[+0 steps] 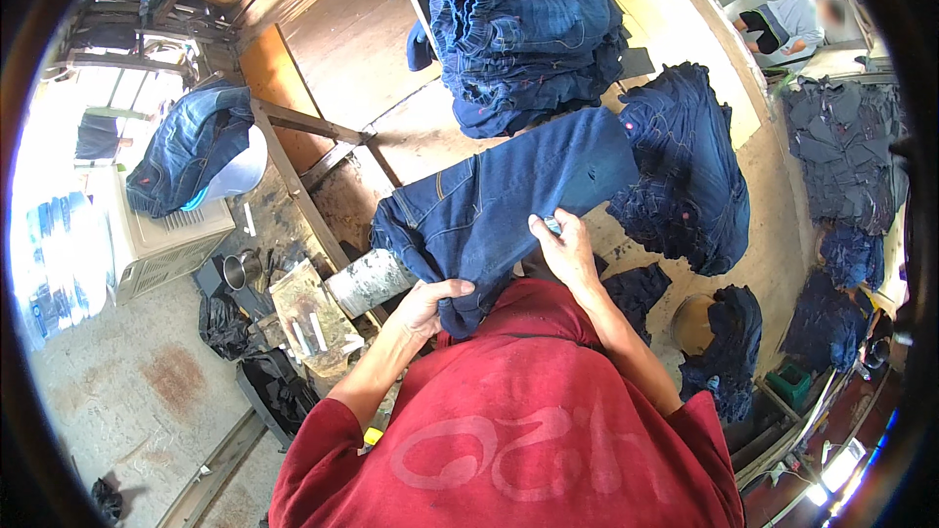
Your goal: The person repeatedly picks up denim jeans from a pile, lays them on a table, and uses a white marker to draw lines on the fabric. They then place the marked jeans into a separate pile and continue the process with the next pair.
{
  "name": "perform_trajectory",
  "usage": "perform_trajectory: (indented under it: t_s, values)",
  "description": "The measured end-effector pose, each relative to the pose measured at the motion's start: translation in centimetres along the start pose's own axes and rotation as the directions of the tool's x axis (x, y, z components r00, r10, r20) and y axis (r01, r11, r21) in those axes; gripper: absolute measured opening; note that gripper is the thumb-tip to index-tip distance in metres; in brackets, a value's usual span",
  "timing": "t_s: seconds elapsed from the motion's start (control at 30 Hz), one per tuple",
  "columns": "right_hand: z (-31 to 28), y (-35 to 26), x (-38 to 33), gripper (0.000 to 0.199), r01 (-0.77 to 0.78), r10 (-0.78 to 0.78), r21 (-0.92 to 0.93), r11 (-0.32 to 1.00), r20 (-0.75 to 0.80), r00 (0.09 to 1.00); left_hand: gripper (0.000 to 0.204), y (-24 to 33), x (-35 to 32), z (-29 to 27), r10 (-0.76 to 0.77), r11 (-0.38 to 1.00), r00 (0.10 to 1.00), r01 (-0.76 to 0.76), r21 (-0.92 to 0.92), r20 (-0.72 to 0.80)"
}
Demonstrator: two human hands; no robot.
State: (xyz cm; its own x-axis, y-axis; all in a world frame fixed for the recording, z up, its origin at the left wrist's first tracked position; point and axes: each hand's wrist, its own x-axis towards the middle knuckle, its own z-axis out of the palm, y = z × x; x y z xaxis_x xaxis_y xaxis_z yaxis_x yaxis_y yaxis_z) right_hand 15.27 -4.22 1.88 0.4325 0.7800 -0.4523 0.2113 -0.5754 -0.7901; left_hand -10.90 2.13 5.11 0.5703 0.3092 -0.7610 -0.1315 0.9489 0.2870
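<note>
A pair of dark blue jeans (489, 196) is stretched out in front of me, its waist end at the left and a leg reaching to the upper right. My left hand (428, 307) is closed on the near edge of the denim, thumb on top. Against the leg's near side rests my right hand (569, 252), fingers closed round a small pale-blue piece (554, 226) whose kind I cannot make out. A worn, pale cylinder (370, 283) sticks out from under the waist end; the denim hides the rest of it.
Denim piles stand beyond the jeans, one tall (528, 29), one at right (690, 166). More dark garments (846, 152) lie far right. A wooden bench (293, 166) at left carries a metal mug (242, 269). A person (787, 20) sits at the upper right.
</note>
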Motion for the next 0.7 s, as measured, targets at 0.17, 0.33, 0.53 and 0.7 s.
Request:
perform_trajectory:
  t_s: [0.17,0.33,0.53,0.7]
  values:
    - [-2.9,-3.7,-3.3,0.028,0.204,-0.201,-0.165,0.965,0.035,0.979,0.050,1.3,-0.5,0.9,-0.004,0.985,0.990,0.028,0.168,-0.141]
    - [-2.5,-7.9,-7.1,0.011,0.541,-0.536,-0.195,0.818,0.084,0.840,0.050,2.6,-0.8,2.4,0.220,0.927,0.975,-0.202,0.315,-0.020]
    - [-1.4,-9.4,-7.8,0.014,0.496,-0.535,-0.568,0.656,0.113,0.837,0.046,3.0,-1.1,2.7,0.210,0.921,0.977,-0.183,0.344,-0.041]
    - [-1.7,-9.4,-7.2,0.015,0.567,-0.572,-0.469,0.677,0.150,0.806,0.047,2.8,-0.8,1.7,0.140,0.935,0.989,-0.118,0.336,-0.042]
